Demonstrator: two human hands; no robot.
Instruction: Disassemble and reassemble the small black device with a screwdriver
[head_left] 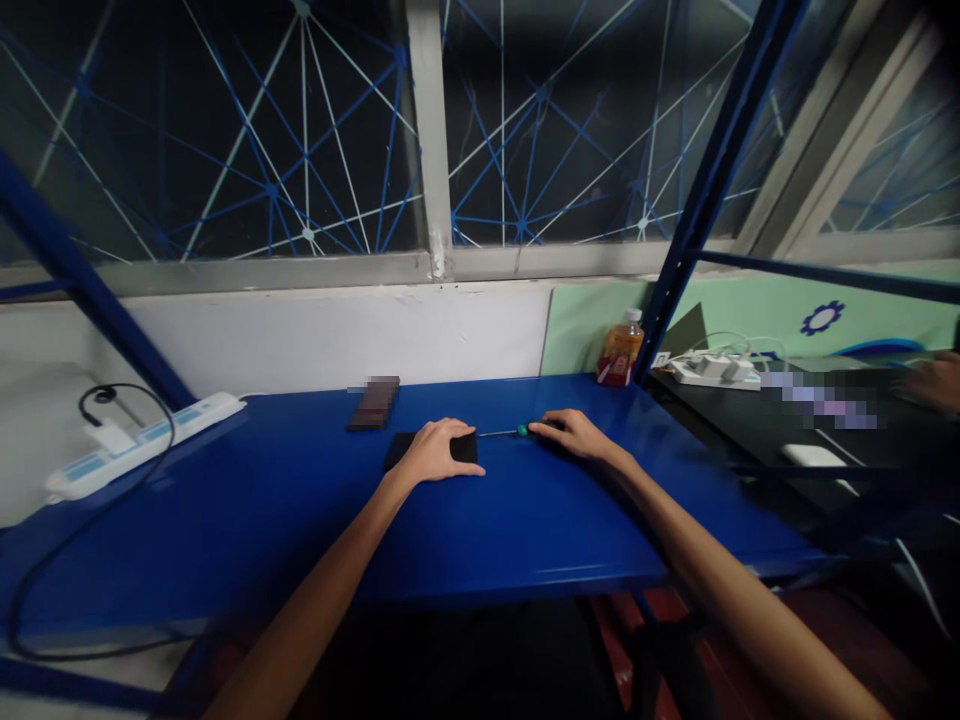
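Observation:
My left hand (439, 451) rests over a flat black rectangular object (399, 450) on the blue table. Its fingers curve across the top and far edge, while the thumb reaches past the near right corner. My right hand (576, 435) is closed around the handle of a screwdriver (523, 431), which shows a green collar and a thin metal shaft. That shaft lies low over the table and points left, its tip close to the right edge of the black object. Whether the tip touches it, I cannot tell.
A dark phone-like slab (373, 404) lies behind my left hand. At the back right stands a drink bottle (621, 348). A white power strip (146, 445) with a black cable sits on the left. Blue posts flank the table (480, 540); another person's hand (934, 383) shows far right.

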